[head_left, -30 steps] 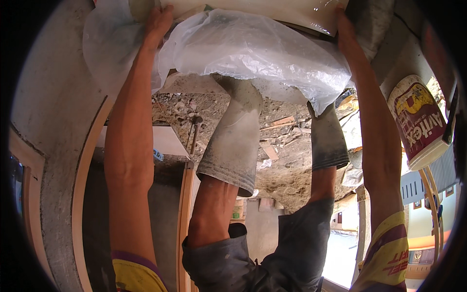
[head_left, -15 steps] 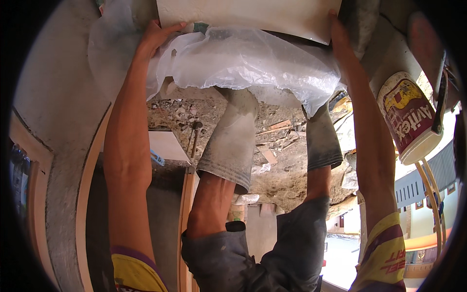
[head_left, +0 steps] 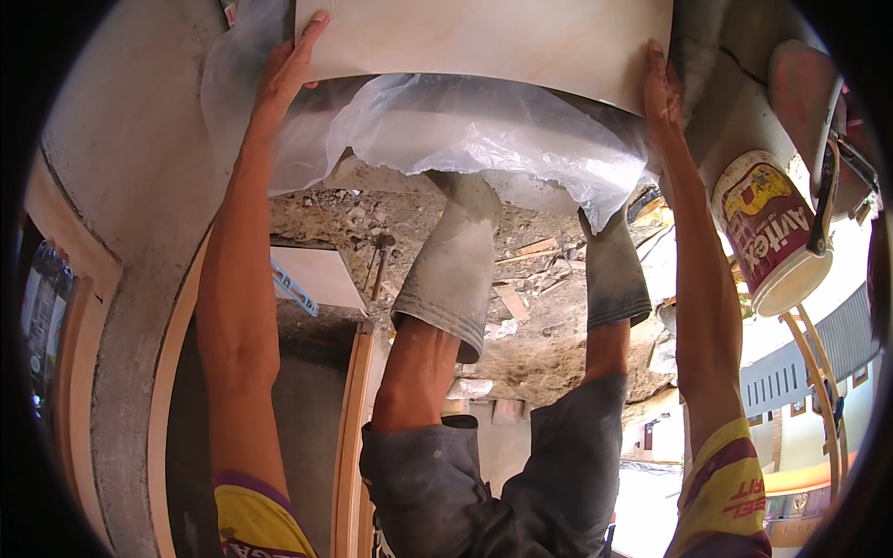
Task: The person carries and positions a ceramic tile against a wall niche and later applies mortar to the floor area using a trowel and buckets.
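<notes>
A large cream tile (head_left: 484, 42) with a smooth face spans the top of the view, its far part cut off by the frame. My left hand (head_left: 293, 70) grips its left edge, with fingers over the face and some tucked beneath. Against the right edge, my right hand (head_left: 662, 91) is closed, its fingertips partly hidden. Below the tile's near edge, thin clear plastic sheeting (head_left: 465, 126) drapes over a grey ledge and hangs in a ragged edge above my legs.
A maroon-and-white paint bucket (head_left: 767, 232) stands at right, beside a dark-handled tool (head_left: 823, 200). Rubble and wood scraps (head_left: 512, 298) cover the ground around my feet. At left lie a hammer (head_left: 379, 263), a pale board (head_left: 326, 276) and a blue slotted strip (head_left: 295, 288). A plastered wall (head_left: 139, 242) curves along the left.
The tile has come nearer, and more of its face shows. My left hand has shifted its hold, its fingers now over the tile's face. My right hand has moved slightly nearer with the edge.
</notes>
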{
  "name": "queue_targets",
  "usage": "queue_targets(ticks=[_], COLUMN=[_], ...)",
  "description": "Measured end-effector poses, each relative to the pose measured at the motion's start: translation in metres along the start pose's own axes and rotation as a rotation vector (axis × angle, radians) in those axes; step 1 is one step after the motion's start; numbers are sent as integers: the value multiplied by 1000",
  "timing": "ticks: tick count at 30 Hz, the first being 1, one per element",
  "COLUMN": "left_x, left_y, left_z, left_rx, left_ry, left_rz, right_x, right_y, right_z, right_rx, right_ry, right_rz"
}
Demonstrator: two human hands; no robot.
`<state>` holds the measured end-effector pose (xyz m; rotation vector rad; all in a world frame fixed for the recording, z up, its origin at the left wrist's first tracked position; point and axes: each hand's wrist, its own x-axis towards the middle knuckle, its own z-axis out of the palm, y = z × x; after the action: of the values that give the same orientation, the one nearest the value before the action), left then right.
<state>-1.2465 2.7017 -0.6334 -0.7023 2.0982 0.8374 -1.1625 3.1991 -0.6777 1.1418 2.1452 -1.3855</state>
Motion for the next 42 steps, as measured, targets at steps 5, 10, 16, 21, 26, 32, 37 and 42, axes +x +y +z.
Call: queue_targets(ticks=[5,10,16,21,26,32,37,42], left_x=[-16,-40,-66,-134,-260,-393,-487,-572], left_y=[36,61,104,147,167,168,154,149], left_z=[-15,-30,-84,-124,-136,-141,-134,-133], left_rx=[18,13,52,114,121,103,-8,-20], left_ry=[35,135,85,36,117,99,71,-5], left_rz=[9,144,171,66,-111,-316,-372,-531], right_x=[-12,-29,-35,-72,-171,-289,-358,-404], right_y=[-32,-57,-122,-171,-174,-162,-166,-164], right_z=[-32,-48,-87,-134,-170,-218,-272,-326], right_rx=[-140,-119,-47,-153,-102,-122,-147,-233], right_ry=[-54,-81,-151,-202,-268,-289,-339,-448], right_rz=[-119,-189,45,109,145,317,482,525])
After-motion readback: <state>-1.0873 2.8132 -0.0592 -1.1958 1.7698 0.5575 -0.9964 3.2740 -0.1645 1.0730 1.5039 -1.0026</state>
